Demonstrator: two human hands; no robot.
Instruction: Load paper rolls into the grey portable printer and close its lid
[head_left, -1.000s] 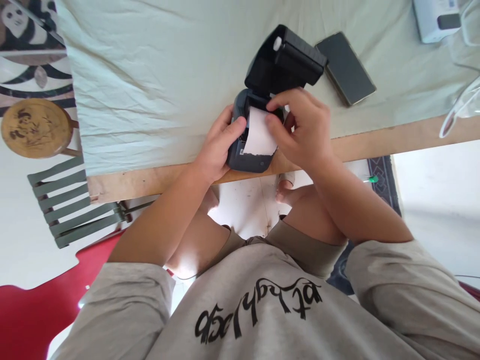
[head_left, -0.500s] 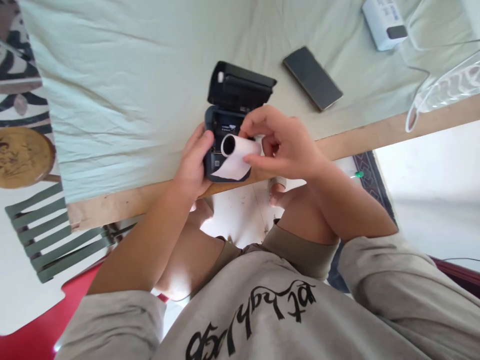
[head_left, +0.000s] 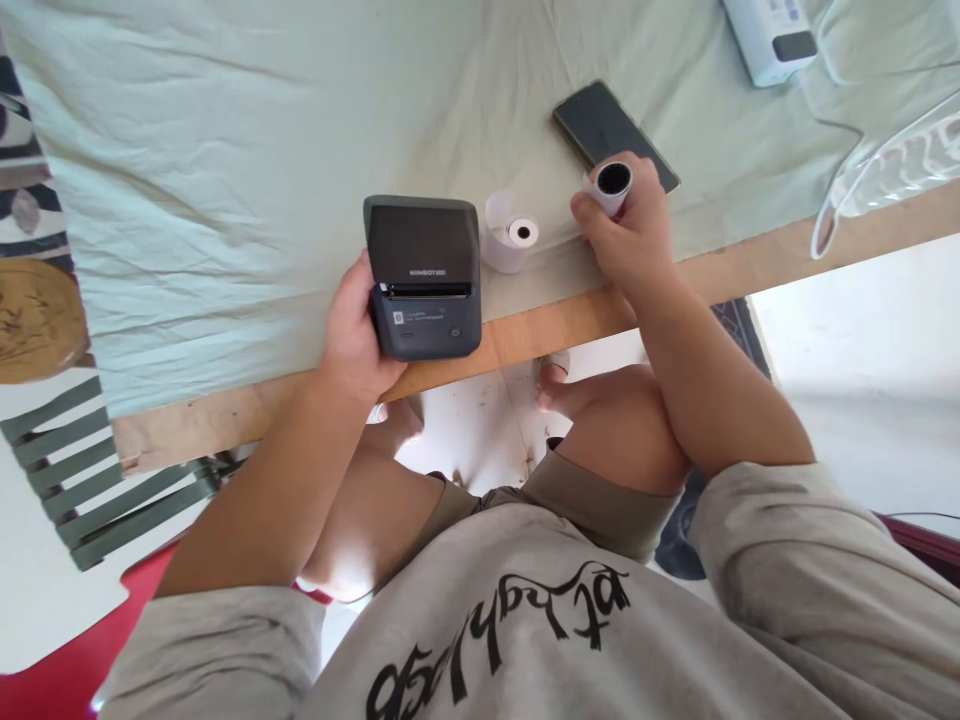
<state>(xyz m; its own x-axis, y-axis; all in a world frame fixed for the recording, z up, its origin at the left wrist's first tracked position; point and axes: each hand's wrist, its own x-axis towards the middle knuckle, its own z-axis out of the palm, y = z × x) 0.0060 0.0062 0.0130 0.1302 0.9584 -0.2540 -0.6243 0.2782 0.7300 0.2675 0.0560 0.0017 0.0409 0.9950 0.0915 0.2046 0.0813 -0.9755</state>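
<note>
My left hand (head_left: 356, 335) grips the left side of a dark label printer (head_left: 426, 278), whose lid is down. A paper roll (head_left: 613, 182) with a wide black core is held in my right hand (head_left: 634, 225), beside the phone. Between the printer and my right hand, a second white roll (head_left: 510, 245) with a small core stands on the cloth, its loose end curling up behind it.
A dark phone (head_left: 600, 125) lies on the green cloth (head_left: 262, 180), partly behind my right hand. A white device (head_left: 772, 45) with cables is at the top right, above clear ridged plastic (head_left: 915, 165). The wooden table edge (head_left: 555, 320) runs in front.
The printer's lid has closed. My right hand has taken the wide-core roll out of the printer and moved right towards the phone. The small-core roll now shows on the cloth.
</note>
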